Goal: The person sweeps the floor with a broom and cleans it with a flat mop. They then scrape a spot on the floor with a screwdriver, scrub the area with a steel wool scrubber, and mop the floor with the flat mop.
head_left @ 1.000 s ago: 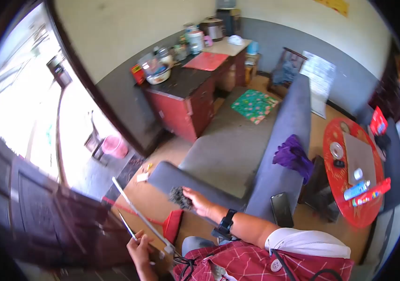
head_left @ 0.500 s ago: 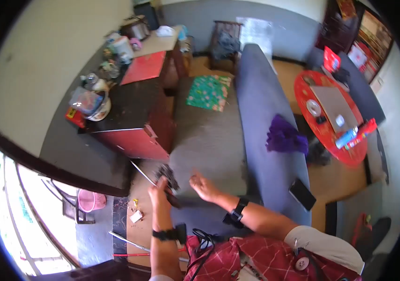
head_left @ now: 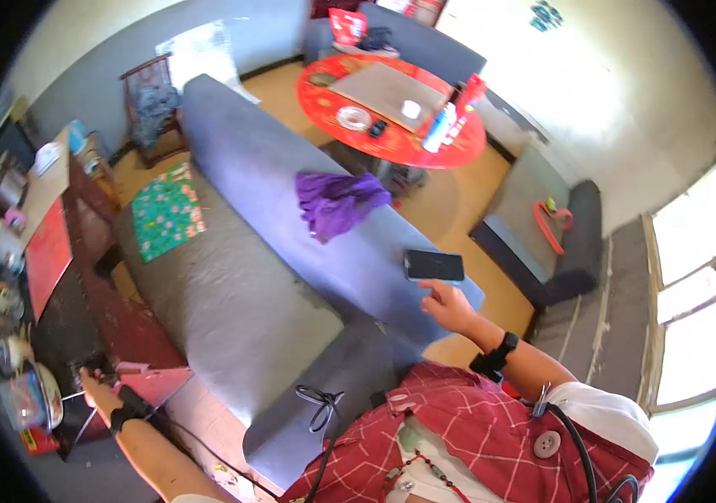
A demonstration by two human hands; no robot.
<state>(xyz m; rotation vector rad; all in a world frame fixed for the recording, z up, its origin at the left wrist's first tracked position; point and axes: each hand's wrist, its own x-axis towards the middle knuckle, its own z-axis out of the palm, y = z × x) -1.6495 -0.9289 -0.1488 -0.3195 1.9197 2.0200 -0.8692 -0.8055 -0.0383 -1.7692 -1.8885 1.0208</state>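
Note:
My right hand [head_left: 447, 305] reaches over the top of the grey sofa back [head_left: 358, 281], its fingers loosely spread just below a black phone [head_left: 433, 265] lying there. Nothing shows between those fingers. A crumpled purple cloth [head_left: 341, 201] lies on the same sofa back, left of the phone. At the lower left, my left hand [head_left: 100, 394] is beside the dark cabinet top, closed around a thin metal rod [head_left: 85, 426]. Something dark and bunched [head_left: 94, 365] is near its fingertips, too blurred to make out.
A red oval table [head_left: 333, 119] with a board, a dish and bottles stands beyond the sofa. A green floral cloth [head_left: 167, 211] lies on the seat. Jars and a bowl crowd the cabinet [head_left: 60, 323] at left. A black cable hangs in front of my body.
The view has swung to the right. My right hand has moved from above the seat to beside the phone. My left hand, still with the rod, is now by the cabinet top.

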